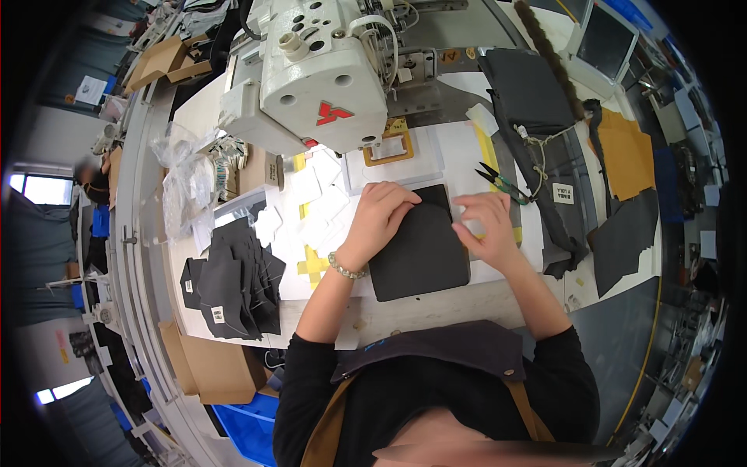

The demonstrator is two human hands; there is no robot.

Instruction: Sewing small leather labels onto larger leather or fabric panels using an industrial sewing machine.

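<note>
One black panel (420, 253) lay under the left hand (377, 218), whose pinch I couldn't make out; beside the panel, the half-curled right hand (491, 227) spread.

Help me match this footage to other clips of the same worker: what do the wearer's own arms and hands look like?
Both arms have plain black sleeves that end near the elbows, leaving the forearms uncovered. The left hand is ungloved, with a chunky, light-coloured bracelet at its wrist. The right hand is ungloved too, with no bracelet visible.
</note>
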